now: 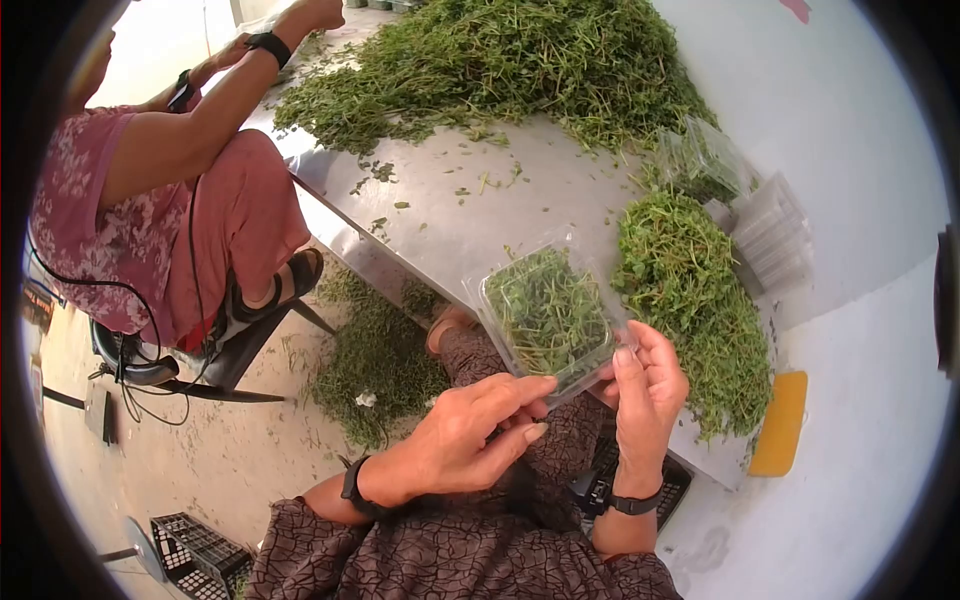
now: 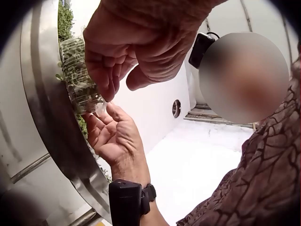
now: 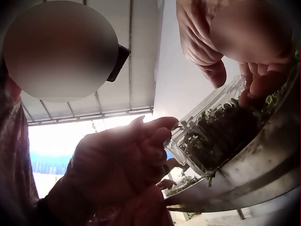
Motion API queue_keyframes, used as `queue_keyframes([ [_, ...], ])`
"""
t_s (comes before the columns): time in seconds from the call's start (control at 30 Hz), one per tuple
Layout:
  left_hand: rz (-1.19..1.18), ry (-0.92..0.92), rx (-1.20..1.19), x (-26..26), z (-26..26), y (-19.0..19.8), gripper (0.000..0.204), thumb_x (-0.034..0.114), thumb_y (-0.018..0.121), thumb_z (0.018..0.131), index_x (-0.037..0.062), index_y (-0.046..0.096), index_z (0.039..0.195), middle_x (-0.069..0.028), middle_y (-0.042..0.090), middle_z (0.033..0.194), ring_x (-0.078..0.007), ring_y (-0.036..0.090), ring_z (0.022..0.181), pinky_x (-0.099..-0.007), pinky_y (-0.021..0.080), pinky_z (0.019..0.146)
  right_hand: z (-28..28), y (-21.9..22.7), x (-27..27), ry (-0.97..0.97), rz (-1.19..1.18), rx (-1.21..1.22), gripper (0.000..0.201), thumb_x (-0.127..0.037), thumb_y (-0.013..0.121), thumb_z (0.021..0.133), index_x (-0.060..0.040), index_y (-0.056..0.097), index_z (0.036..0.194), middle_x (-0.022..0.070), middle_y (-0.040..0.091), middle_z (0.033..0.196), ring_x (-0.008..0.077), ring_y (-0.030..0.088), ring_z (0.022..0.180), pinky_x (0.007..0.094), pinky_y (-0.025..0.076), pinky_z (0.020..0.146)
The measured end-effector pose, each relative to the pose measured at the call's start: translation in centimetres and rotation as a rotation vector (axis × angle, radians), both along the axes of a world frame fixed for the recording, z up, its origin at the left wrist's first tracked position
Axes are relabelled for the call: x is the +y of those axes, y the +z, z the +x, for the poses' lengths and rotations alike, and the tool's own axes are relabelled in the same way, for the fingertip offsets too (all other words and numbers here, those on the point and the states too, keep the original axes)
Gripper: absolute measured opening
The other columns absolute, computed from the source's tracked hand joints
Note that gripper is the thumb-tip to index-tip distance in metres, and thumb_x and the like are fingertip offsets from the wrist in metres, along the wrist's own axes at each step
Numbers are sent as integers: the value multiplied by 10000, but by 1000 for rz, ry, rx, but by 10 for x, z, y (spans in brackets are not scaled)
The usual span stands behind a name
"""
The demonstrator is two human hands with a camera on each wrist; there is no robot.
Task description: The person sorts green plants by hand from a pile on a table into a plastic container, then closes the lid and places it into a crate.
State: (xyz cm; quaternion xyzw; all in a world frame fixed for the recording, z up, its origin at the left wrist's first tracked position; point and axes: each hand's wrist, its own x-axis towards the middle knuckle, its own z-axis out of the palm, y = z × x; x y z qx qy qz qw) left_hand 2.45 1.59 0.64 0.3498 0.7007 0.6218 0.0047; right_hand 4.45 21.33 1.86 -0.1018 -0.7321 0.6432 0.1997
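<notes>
Currently touching the near edge of a clear plastic box (image 1: 552,318) with the left hand (image 1: 455,437), index finger outstretched and thumb apart from the box, while gripping the near right corner between the curled fingers and thumb of the right hand (image 1: 650,395). Holding the box, filled with leafy green sprigs, at the near edge of the metal table (image 1: 440,195). Next, facing a leafy pile (image 1: 690,310) on the table's right side, with stacked clear containers (image 1: 775,235) beyond. Leftward, below the table, showing scattered greens (image 1: 375,360) on the floor; farther off, a big green heap (image 1: 500,65) across the table's far part and a seated person (image 1: 150,215) left of the table.
</notes>
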Motion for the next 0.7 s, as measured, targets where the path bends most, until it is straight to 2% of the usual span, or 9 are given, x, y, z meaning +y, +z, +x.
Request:
queue_keyframes([
  [0.1, 36, 180, 270, -7, -11, 1, 307, -20, 665, 809, -25, 646, 1115, -127, 675, 858, -227, 670, 729, -311, 557, 639, -2, 0, 5, 17, 20, -36, 373, -124, 640, 924, 75, 541, 1224, 61, 637, 921, 78, 579, 750, 211, 458, 620],
  [0.13, 32, 313, 354, -12, -17, 6, 178, -20, 621, 834, -36, 663, 1006, -121, 672, 853, -175, 666, 716, -303, 533, 621, -2, 0, 5, 19, 20, -35, 373, -124, 640, 924, 75, 541, 1224, 61, 637, 921, 78, 579, 750, 211, 458, 620],
  [0.2, 124, 518, 254, -17, -29, 0, 160, -6, 546, 913, -39, 634, 1043, -76, 632, 867, -112, 602, 703, -246, 485, 615, -3, 0, 6, 21, 0, -34, 374, -121, 641, 921, 72, 542, 1226, 55, 635, 909, 75, 576, 750, 212, 459, 621],
  [0.23, 96, 560, 160, -20, -36, 0, 185, 5, 504, 950, -43, 621, 1085, -80, 612, 939, -99, 578, 794, -232, 474, 685, -3, 0, 5, 24, 2, -33, 374, -121, 641, 921, 72, 542, 1226, 55, 635, 909, 75, 576, 750, 212, 459, 621],
  [0.33, 153, 509, 33, -19, -61, 0, 220, 57, 480, 982, -36, 622, 1122, -76, 601, 994, -110, 561, 872, -238, 458, 761, -3, 3, 3, -3, 26, 2, 363, -116, 647, 915, 69, 560, 1215, 48, 632, 895, 73, 574, 735, 216, 462, 627],
  [0.4, 68, 398, -103, -16, -67, 0, 261, 117, 466, 1002, -28, 616, 1157, -64, 596, 1030, -124, 561, 914, -256, 446, 821, 0, 1, 7, 5, 107, 14, 351, -110, 662, 905, 68, 578, 1195, 83, 651, 1014, 83, 582, 793, 224, 478, 685],
  [0.5, 77, 375, -149, -11, -70, 0, 281, 152, 460, 1011, -27, 618, 1157, -50, 594, 1043, -121, 559, 915, -264, 445, 827, -2, -6, 9, 10, 27, 193, 347, -115, 679, 896, 64, 593, 1181, 128, 633, 1175, 97, 581, 877, 230, 484, 759],
  [0.6, 110, 306, -197, -11, -73, -3, 275, 149, 499, 995, -31, 604, 1176, -49, 586, 1042, -112, 549, 920, -263, 447, 828, 0, -1, 12, 66, -13, 179, 358, -117, 690, 891, 62, 590, 1185, 153, 597, 1273, 107, 570, 952, 250, 477, 839],
  [0.7, 165, 313, -242, -9, -68, -6, 276, 144, 601, 911, -26, 621, 1128, -101, 606, 1020, -147, 566, 868, -283, 471, 758, -5, -4, 16, 86, -61, 190, 351, -102, 695, 882, 58, 596, 1178, 159, 606, 1252, 115, 573, 962, 270, 469, 875],
])
